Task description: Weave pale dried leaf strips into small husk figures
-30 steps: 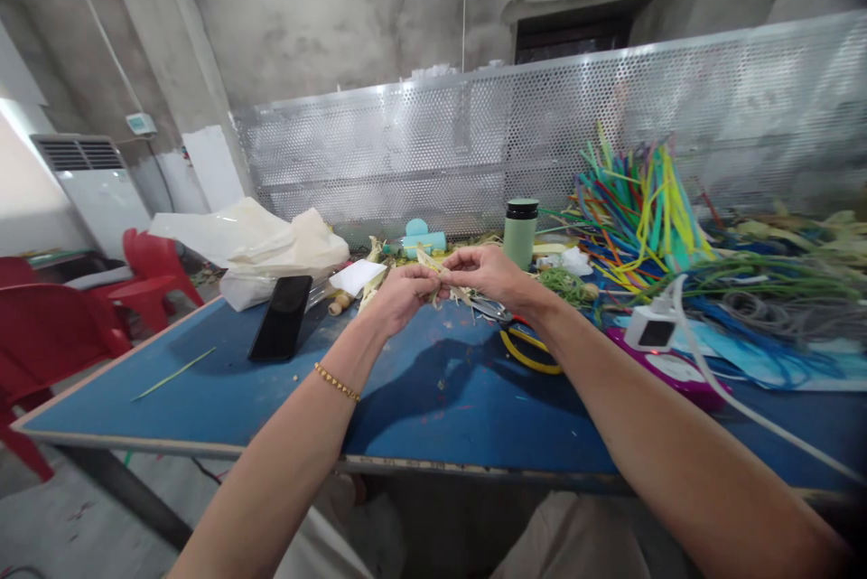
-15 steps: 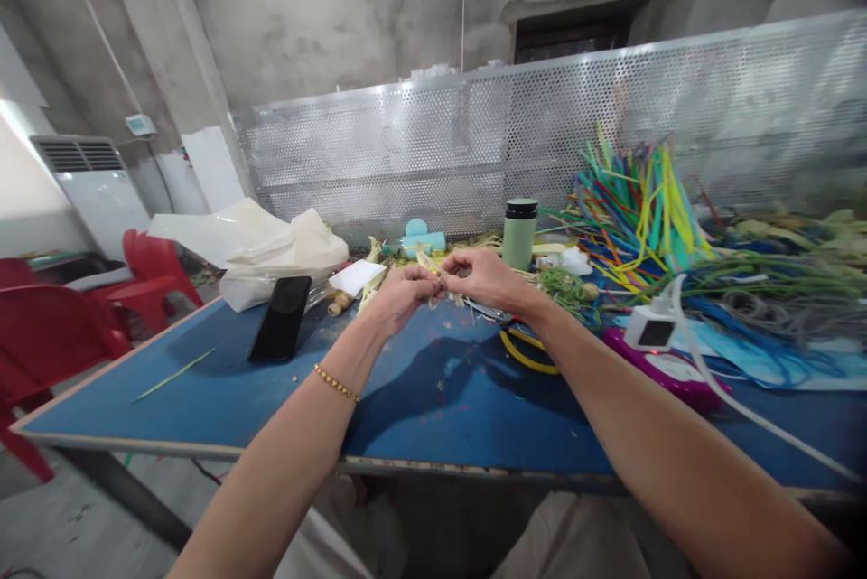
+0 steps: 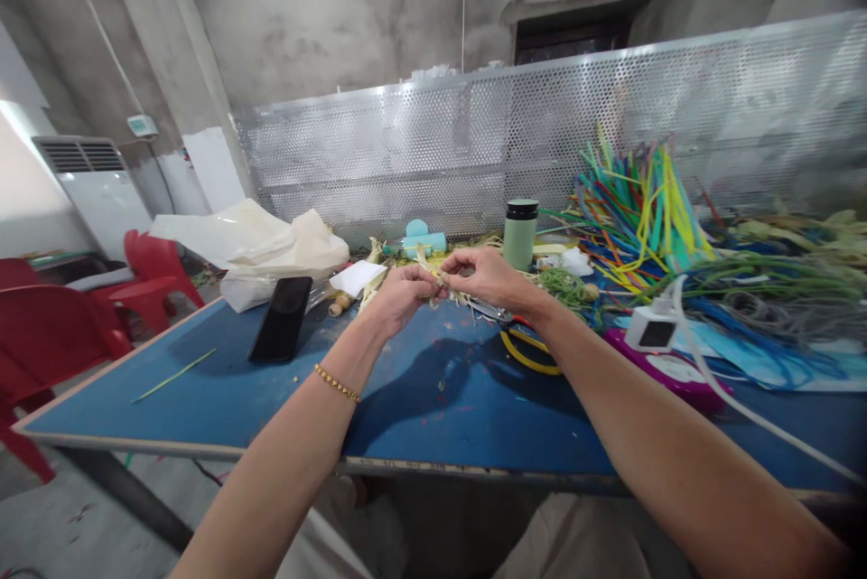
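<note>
Above the middle of the blue table, my left hand is closed in a pinch on a small piece of pale dried plant strip. My right hand pinches the same piece from the other side, thumb and forefinger close to my left fingertips. The piece is small and partly hidden by my fingers, so its full shape does not show. Scissors with yellow handles lie beneath my right wrist, their blades pointing toward loose pale strips. A white card rests just left of my left hand.
A black phone lies to the left, near white plastic bags. Behind my right hand stands a green bottle. Coloured strips, green stems and a purple power strip with a white charger crowd the right.
My hands stay almost in the same place, with only slight finger movement around the pale strip. Nothing else on the table has visibly moved.
</note>
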A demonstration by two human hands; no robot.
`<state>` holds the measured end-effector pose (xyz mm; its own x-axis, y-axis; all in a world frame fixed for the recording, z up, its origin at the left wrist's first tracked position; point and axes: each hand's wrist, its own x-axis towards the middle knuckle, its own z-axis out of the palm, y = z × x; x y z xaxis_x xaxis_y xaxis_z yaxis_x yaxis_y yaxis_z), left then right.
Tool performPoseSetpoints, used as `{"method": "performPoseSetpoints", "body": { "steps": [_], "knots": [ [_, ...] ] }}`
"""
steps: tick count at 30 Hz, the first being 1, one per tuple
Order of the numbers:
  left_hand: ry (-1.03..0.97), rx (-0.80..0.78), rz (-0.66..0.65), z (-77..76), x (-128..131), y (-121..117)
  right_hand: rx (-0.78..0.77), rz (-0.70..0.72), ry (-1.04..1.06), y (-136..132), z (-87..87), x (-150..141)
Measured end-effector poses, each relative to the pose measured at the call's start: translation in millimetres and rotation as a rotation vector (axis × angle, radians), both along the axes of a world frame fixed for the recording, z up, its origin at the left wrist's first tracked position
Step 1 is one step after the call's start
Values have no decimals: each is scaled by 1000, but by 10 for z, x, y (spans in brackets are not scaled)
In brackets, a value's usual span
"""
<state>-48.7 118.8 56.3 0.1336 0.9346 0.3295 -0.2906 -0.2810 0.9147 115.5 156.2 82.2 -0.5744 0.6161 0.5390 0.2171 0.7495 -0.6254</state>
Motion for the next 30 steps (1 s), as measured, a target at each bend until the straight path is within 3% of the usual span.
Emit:
{"method": "performPoseSetpoints", "body": {
  "steps": [10, 30],
  "knots": [
    [-17, -43, 48, -11, -30, 24, -11, -91, 46, 60, 54, 68],
    [-27, -13, 18, -14, -4, -3, 50, -23, 7, 95, 13, 73]
  ]
}}
